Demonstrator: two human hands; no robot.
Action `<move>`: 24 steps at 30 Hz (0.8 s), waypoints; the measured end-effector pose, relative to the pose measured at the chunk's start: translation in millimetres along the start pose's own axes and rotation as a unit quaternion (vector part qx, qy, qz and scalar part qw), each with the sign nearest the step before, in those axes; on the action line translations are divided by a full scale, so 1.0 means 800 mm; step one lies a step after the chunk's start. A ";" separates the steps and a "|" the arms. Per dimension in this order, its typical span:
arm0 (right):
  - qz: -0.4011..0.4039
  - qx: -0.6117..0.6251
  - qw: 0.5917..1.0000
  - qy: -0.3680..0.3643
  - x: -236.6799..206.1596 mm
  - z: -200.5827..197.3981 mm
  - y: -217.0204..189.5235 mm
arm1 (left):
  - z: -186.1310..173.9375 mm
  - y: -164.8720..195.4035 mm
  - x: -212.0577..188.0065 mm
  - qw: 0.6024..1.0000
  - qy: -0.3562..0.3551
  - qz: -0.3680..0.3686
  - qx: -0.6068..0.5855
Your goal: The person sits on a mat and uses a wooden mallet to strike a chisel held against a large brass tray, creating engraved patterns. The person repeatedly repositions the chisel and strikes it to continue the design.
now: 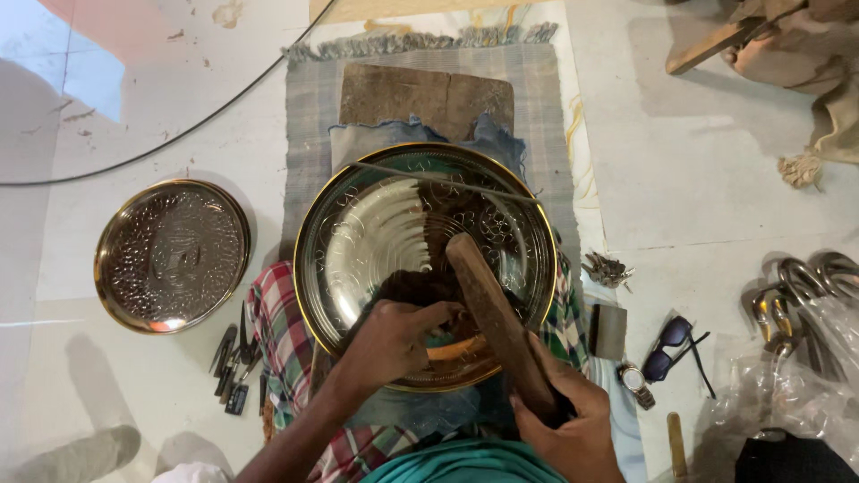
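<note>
1. Right hand (573, 420), nearest the lens, grips a wooden mallet (497, 317) — its long axis slanting up-left over the brass plate (358, 237).
2. Left hand (394, 340) pinches a small tool, barely visible, on the plate's near rim — just left of the mallet head.

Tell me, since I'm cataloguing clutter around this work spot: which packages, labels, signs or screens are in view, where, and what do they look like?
Clear crumpled plastic bag: floor at far right, beside the curved metal hooks; transparent, shapeless, no print that I can see.
Silver wristwatch: floor right of the large engraved brass plate; small round dial, too small to tell more.
No labels, signs or screens.
</note>
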State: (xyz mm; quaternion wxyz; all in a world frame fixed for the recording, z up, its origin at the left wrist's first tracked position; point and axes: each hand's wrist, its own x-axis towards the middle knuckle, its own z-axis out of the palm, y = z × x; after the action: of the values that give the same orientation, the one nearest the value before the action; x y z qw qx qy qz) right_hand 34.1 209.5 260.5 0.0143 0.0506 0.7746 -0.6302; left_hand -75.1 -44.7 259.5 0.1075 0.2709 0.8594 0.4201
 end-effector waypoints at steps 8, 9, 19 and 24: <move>-0.015 -0.022 0.999 0.046 0.007 0.008 0.001 | -0.008 -0.004 0.001 0.995 0.050 0.069 -0.042; -0.044 -0.053 0.996 0.050 0.008 0.008 0.001 | -0.012 -0.003 0.004 0.998 0.035 0.050 -0.016; -0.034 -0.134 0.987 0.081 0.005 0.009 -0.017 | -0.030 -0.002 0.019 0.990 0.023 0.135 -0.033; -0.122 -0.117 0.979 0.113 0.001 0.018 -0.007 | -0.026 -0.016 0.029 0.990 -0.044 0.131 -0.001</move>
State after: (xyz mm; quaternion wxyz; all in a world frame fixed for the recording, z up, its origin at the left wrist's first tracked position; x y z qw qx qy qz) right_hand 32.1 194.3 262.9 -0.1444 0.0246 0.8398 -0.5227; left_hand -107.9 -52.1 263.8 0.0900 0.3993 0.8104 0.4192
